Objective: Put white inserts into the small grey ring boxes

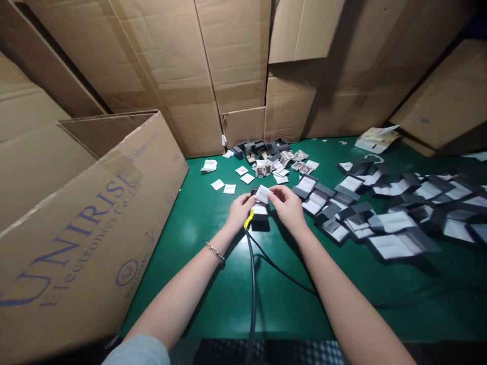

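A small black open box (261, 223) stands on the green table in front of me, with a white insert inside it. My right hand (286, 205) pinches the right edge of a small white card (263, 193) above the box. Closed at the box's left side, my left hand (241, 212) has its thumb by the card's lower left edge; its fingertips are partly hidden. A silvery chain bracelet (215, 252) is round the left wrist. Just below that hand, a yellow strip (248, 219) tops a black cable (253, 284).
Many open black boxes (395, 238) with white inserts spread over the right side. Small black boxes (262, 149), pale inserts (263, 168) and white cards (229, 189) lie at the back. A large carton (95, 228) stands left; cardboard (243, 124) walls the rear.
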`<state>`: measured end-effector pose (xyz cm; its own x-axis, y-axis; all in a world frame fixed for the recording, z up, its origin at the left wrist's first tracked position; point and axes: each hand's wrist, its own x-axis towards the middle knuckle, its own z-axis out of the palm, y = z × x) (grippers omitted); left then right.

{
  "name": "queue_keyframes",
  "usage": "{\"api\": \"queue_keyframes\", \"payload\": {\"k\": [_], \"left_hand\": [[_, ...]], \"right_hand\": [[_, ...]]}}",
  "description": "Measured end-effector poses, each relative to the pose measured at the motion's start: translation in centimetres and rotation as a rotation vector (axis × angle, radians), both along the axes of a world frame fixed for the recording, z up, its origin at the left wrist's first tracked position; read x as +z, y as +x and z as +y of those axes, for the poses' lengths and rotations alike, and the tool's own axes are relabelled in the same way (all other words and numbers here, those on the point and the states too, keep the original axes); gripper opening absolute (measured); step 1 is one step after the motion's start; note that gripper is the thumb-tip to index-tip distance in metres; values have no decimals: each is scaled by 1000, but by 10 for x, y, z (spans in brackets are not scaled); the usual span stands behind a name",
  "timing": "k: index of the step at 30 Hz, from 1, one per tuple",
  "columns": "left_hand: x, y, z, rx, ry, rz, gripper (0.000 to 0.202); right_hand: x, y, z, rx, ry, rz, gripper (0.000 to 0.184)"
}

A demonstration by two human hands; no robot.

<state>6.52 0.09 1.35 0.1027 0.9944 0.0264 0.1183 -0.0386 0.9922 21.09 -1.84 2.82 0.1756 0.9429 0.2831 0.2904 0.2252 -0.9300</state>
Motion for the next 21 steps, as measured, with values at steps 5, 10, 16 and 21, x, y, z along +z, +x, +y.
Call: {"api": "queue_keyframes", "payload": {"k": [5,10,16,21], "left_hand": [[-1,-1,2,-49,-61,-172,31],[-10,-2,7,-112,-102,-295,36],[-15,-1,9,-113,-118,-314,36],[-17,-1,10,-100,-133,-312,35]], "right_hand": [[2,-2,-2,-29,22,-89,21],[1,-4,-3,-40,15,-96,21],[1,-5,-3,-55,12,-100,20],[1,-7,-4,-53,-6,-89,19]]}}
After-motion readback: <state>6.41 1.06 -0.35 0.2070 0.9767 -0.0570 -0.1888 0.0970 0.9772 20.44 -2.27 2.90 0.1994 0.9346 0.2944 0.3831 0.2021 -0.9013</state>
